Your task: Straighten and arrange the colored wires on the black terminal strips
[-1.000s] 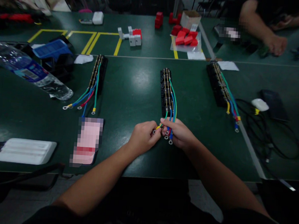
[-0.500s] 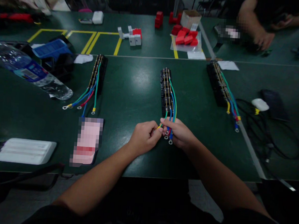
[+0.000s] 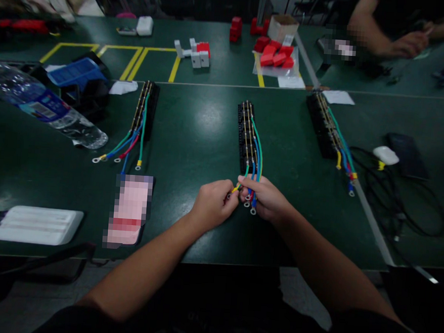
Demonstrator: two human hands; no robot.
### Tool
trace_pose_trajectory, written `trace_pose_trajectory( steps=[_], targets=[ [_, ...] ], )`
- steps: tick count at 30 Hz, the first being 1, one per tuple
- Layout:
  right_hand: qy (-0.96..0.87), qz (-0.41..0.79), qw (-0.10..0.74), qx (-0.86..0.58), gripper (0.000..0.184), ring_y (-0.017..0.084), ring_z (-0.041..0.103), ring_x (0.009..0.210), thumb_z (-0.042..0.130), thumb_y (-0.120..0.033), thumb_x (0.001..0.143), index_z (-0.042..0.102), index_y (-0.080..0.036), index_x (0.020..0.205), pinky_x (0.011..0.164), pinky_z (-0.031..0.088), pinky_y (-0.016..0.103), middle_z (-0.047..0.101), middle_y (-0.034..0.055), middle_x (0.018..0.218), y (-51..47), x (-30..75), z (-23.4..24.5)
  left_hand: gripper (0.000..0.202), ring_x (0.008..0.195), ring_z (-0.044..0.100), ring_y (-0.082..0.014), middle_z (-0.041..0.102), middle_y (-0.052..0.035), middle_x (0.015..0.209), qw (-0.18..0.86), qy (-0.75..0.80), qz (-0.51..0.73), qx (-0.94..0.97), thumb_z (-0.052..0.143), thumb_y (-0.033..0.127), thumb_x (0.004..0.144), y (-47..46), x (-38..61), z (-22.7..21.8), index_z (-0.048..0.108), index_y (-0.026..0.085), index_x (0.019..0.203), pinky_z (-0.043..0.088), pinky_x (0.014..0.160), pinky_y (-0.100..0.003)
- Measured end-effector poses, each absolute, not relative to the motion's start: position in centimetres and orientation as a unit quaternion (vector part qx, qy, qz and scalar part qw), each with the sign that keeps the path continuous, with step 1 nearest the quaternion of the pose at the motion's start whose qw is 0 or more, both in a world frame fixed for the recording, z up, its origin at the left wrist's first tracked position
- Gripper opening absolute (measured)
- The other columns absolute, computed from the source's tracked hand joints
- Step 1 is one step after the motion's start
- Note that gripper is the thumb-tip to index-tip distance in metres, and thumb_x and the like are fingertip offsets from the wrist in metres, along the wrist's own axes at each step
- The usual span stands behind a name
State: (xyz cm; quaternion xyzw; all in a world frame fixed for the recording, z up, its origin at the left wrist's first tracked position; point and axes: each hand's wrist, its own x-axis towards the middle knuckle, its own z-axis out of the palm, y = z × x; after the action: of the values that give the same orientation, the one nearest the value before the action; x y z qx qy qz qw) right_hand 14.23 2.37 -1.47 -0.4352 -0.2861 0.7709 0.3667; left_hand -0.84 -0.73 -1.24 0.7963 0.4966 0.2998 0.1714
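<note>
A black terminal strip [image 3: 246,132] with brass-coloured rails lies on the green table in front of me, its wires leading toward my hands. My left hand [image 3: 216,200] pinches the yellow-sleeved end of a green wire [image 3: 246,171]. Its ring lug is partly hidden by the fingers. My right hand [image 3: 268,199] is closed round the wire bundle just below the strip, thumb on top. Blue and red wire ends with ring lugs [image 3: 253,210] hang out beneath it. Similar wired strips lie to the left [image 3: 145,110] and to the right [image 3: 324,123].
Left of me are a water bottle [image 3: 54,109], blue tray [image 3: 78,73], phone [image 3: 130,208] and white power bank [image 3: 37,224]. Red parts in a bag [image 3: 277,56] and grey-white blocks [image 3: 199,58] sit farther back. Black cable [image 3: 379,198] coils at right. A co-worker's hands [image 3: 411,44] are back right.
My left fingers have shifted slightly along the green wire's end, showing more of its yellow sleeve. My right hand stays put. The co-worker's hands have lifted and come together.
</note>
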Motion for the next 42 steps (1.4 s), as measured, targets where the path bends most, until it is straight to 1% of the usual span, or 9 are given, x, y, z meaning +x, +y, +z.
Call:
trace_pose_trajectory(
  steps=[3, 11, 18, 28, 37, 42],
  targets=[
    [-0.288, 0.769, 0.363, -0.439, 0.026, 0.006, 0.046, 0.041, 0.071, -0.03, 0.07, 0.049, -0.017, 0.063, 0.044, 0.035, 0.021, 0.05, -0.0052, 0.047, 2.38, 14.21, -1.39, 0.021, 0.052, 0.043, -0.0106, 0.047, 0.0022, 0.057, 0.161, 0.496, 0.292, 0.802, 0.047, 0.025, 0.084, -0.74, -0.87, -1.3, 0.048, 0.018, 0.065, 0.029, 0.053, -0.025],
    [-0.297, 0.767, 0.364, -0.438, 0.027, 0.006, 0.047, 0.041, 0.071, -0.032, 0.07, 0.05, -0.017, 0.061, 0.044, 0.035, 0.02, 0.051, -0.0046, 0.046, 2.4, 14.22, -1.34, 0.025, 0.054, 0.046, -0.011, 0.048, 0.0019, 0.057, 0.182, 0.499, 0.289, 0.796, 0.044, 0.028, 0.088, -0.9, -0.97, -1.08, 0.051, 0.017, 0.067, 0.032, 0.055, -0.026],
    [-0.294, 0.77, 0.364, -0.434, 0.028, 0.007, 0.047, 0.042, 0.072, -0.032, 0.069, 0.05, -0.017, 0.063, 0.044, 0.036, 0.021, 0.051, -0.0048, 0.047, 2.4, 14.24, -1.59, 0.024, 0.053, 0.045, -0.0114, 0.048, 0.0015, 0.057, 0.168, 0.5, 0.287, 0.799, 0.043, 0.028, 0.087, -0.84, -0.9, -1.19, 0.05, 0.018, 0.067, 0.031, 0.054, -0.026],
    [-0.282, 0.772, 0.366, -0.437, 0.027, 0.006, 0.046, 0.041, 0.072, -0.029, 0.069, 0.049, -0.017, 0.063, 0.045, 0.036, 0.02, 0.05, -0.0053, 0.047, 2.44, 14.19, -1.37, 0.022, 0.053, 0.043, -0.0108, 0.047, 0.0022, 0.057, 0.164, 0.499, 0.293, 0.798, 0.046, 0.026, 0.085, -0.71, -0.9, -1.4, 0.048, 0.018, 0.065, 0.029, 0.053, -0.026],
    [-0.293, 0.768, 0.364, -0.438, 0.026, 0.007, 0.048, 0.041, 0.071, -0.03, 0.07, 0.051, -0.016, 0.061, 0.045, 0.036, 0.021, 0.051, -0.0044, 0.046, 2.39, 14.33, -1.37, 0.024, 0.054, 0.046, -0.0108, 0.048, 0.0021, 0.057, 0.18, 0.496, 0.292, 0.798, 0.045, 0.029, 0.087, -0.89, -0.91, -0.98, 0.051, 0.017, 0.067, 0.031, 0.055, -0.026],
    [-0.293, 0.769, 0.365, -0.437, 0.027, 0.006, 0.048, 0.041, 0.07, -0.03, 0.071, 0.05, -0.016, 0.06, 0.045, 0.037, 0.02, 0.051, -0.0043, 0.046, 2.36, 14.27, -1.4, 0.025, 0.054, 0.045, -0.0107, 0.047, 0.0021, 0.057, 0.178, 0.495, 0.289, 0.8, 0.044, 0.029, 0.088, -0.83, -0.9, -1.1, 0.051, 0.017, 0.067, 0.031, 0.055, -0.025]
  ],
)
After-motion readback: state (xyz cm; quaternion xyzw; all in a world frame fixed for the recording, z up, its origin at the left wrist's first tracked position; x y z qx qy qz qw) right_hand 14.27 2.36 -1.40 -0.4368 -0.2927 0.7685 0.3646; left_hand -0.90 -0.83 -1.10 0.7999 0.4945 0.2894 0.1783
